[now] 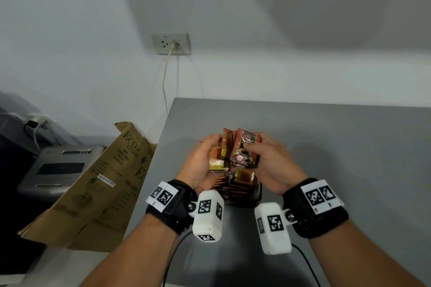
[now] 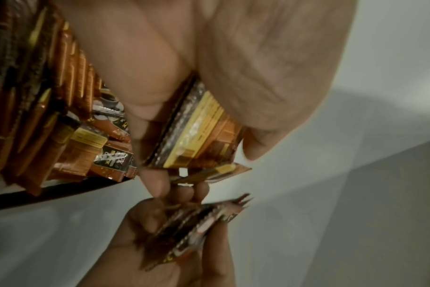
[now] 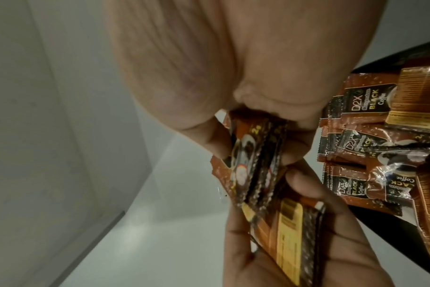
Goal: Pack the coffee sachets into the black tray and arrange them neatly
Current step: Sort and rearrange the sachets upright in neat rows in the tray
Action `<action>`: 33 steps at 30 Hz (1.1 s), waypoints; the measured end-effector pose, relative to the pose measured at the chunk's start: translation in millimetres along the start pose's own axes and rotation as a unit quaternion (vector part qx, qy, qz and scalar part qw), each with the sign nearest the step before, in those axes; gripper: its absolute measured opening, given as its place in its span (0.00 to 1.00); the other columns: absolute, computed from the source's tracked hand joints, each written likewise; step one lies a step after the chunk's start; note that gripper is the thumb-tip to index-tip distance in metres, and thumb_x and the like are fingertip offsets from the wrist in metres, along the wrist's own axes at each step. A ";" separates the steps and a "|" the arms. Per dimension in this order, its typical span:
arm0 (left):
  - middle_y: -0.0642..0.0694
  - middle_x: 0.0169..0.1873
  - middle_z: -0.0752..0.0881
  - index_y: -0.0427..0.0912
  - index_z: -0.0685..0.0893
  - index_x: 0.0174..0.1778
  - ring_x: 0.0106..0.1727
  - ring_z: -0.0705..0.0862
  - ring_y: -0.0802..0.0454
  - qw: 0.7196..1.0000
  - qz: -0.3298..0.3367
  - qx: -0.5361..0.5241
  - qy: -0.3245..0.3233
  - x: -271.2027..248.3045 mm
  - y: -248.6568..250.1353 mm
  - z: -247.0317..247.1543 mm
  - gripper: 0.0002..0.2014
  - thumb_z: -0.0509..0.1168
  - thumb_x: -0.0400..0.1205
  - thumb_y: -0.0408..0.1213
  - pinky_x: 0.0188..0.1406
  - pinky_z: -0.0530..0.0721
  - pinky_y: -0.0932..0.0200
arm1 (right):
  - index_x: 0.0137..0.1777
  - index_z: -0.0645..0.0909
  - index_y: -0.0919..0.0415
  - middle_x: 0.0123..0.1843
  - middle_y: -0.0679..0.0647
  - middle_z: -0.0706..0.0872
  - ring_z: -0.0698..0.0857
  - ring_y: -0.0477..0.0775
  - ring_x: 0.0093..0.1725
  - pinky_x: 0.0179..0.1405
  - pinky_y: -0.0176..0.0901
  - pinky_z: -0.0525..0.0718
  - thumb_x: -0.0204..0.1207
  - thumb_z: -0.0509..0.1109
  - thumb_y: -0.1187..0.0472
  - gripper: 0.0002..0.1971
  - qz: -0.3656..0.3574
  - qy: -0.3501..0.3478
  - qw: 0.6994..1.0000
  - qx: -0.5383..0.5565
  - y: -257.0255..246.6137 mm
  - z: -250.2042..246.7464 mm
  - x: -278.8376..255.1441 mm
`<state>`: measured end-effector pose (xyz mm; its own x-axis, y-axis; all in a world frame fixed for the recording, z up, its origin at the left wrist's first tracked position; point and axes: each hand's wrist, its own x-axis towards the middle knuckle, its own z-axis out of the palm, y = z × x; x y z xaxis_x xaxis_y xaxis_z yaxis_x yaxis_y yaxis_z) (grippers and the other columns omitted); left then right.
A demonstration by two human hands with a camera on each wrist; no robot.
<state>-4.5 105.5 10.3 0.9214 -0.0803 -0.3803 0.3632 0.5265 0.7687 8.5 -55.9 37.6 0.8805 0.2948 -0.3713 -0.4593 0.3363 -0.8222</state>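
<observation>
At the far left, a grey machine (image 1: 61, 168) sits on a lower surface beside a flattened cardboard box (image 1: 98, 191) printed with green lettering, which leans against the edge of the grey table (image 1: 326, 147). On the wall behind, a cord (image 1: 165, 81) hangs from a power socket (image 1: 171, 43). Over the table, the person's left hand (image 1: 203, 163) curls its fingers around a small stack of coffee sachets (image 1: 220, 156), their orange-and-yellow backs showing. Just beside it, touching that stack, the right hand (image 1: 271, 161) pinches another few sachets (image 1: 245, 151) between thumb and fingers, the front one showing a coffee cup and "D2X" lettering. Both bundles are held upright above the black tray (image 1: 257, 196), which rests on the table directly below the hands and is already filled with more sachets (image 1: 233, 184). In the right wrist view, those in the tray (image 3: 371, 147) lie overlapping, some face up and reading "BLACK Coffee". Both wrists carry black straps with white marker blocks.
</observation>
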 end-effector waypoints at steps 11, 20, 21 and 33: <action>0.38 0.42 0.91 0.42 0.83 0.51 0.40 0.89 0.43 0.968 0.170 0.143 0.114 5.7 -14.1 -2.1 0.21 0.74 0.71 0.14 0.35 0.87 0.50 | 0.63 0.78 0.64 0.56 0.65 0.90 0.91 0.61 0.53 0.56 0.59 0.88 0.83 0.65 0.72 0.11 -0.013 0.027 0.999 -0.038 -6.8 -4.5 1.0; 0.31 0.45 0.87 0.32 0.81 0.62 0.43 0.87 0.35 0.998 0.054 -0.028 0.034 -6.7 -2.5 -1.2 0.18 0.54 0.80 0.18 0.38 0.88 0.41 | 0.65 0.72 0.60 0.56 0.62 0.86 0.92 0.53 0.38 0.30 0.45 0.87 0.85 0.63 0.70 0.12 -0.013 0.084 0.994 -0.071 -13.4 -13.3 5.1; 0.30 0.47 0.87 0.31 0.80 0.63 0.43 0.87 0.34 0.997 0.056 -0.024 0.037 -6.5 -1.3 -1.0 0.17 0.56 0.81 0.18 0.37 0.89 0.41 | 0.66 0.72 0.61 0.56 0.62 0.87 0.92 0.53 0.39 0.31 0.46 0.87 0.85 0.63 0.71 0.13 -0.020 0.067 0.997 -0.041 -15.2 -14.3 4.0; 0.30 0.52 0.86 0.35 0.81 0.63 0.42 0.90 0.38 0.998 -0.013 -0.046 0.040 -3.3 -3.7 5.7 0.15 0.58 0.89 0.41 0.32 0.90 0.48 | 0.69 0.78 0.71 0.62 0.71 0.88 0.88 0.72 0.58 0.59 0.65 0.85 0.81 0.64 0.74 0.16 0.007 0.025 1.000 -0.008 4.5 -3.7 0.3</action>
<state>-8.2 99.0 11.7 0.8963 -0.0284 -0.4425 0.3693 0.6003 0.7095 7.1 -57.5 32.2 0.8789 0.2537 -0.4040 -0.4702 0.3181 -0.8232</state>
